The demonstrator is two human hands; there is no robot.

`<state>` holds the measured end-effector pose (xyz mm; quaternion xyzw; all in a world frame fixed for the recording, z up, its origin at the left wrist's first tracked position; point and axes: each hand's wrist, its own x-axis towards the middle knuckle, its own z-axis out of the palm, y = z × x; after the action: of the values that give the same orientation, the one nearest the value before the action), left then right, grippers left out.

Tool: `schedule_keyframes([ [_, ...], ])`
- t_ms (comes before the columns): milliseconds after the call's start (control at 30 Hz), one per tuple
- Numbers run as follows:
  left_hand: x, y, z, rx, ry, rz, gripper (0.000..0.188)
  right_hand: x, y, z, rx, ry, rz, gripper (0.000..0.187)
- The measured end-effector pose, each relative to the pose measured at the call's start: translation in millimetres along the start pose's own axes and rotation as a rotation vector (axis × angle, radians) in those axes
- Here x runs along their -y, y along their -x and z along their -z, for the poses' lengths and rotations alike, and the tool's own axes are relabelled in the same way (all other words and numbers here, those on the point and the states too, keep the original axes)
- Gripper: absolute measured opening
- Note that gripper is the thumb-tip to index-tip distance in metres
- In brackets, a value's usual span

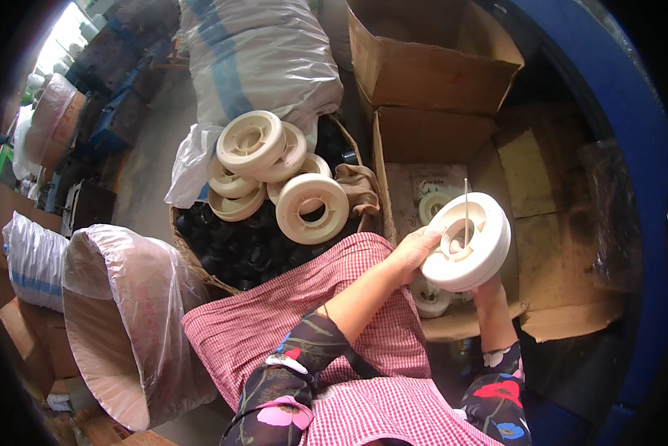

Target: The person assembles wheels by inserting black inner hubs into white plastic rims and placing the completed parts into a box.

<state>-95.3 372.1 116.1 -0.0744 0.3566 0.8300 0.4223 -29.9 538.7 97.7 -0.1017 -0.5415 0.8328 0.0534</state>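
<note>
Over an open cardboard box (490,160), both my hands hold a cream-white plastic ring (482,260) with spokes inside. A thin pale rod (466,204) stands up from its middle. My left hand (414,254) grips the ring's left rim with the fingers closed. My right hand (487,288) supports it from below; its fingers are mostly hidden behind the ring. Inside the box, below the held ring, lie more white rings (432,301), partly covered. To the left, several similar rings (312,208) are piled on black plastic parts (252,256) in a carton.
A brownish cloth or glove (358,186) lies at the carton's right edge. Behind it stands a large white woven sack (263,63). Another open cardboard box (434,67) is at the back. A plastic-lined round container (118,320) sits left, and a blue metal frame (650,223) rises right.
</note>
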Motion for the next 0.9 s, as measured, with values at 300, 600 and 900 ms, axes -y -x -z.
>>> schedule_keyframes([
  [300, -215.2, 120.1, 88.1, -0.631, -0.657, -0.861, 0.035, -7.1, -0.5, 57.7, -0.075, 1.88, -0.155, 0.088],
  [600, -298.5, 130.9, 230.9, -1.125, -0.686, -0.375, 0.067, -210.1, 8.6, 84.2, 0.709, 1.875, -0.914, 0.067],
  [900, -158.3, 87.9, 80.6, -0.582, -0.866, -0.848, 0.036, -136.2, 1.1, 87.3, 0.348, 1.538, -0.749, 0.064],
])
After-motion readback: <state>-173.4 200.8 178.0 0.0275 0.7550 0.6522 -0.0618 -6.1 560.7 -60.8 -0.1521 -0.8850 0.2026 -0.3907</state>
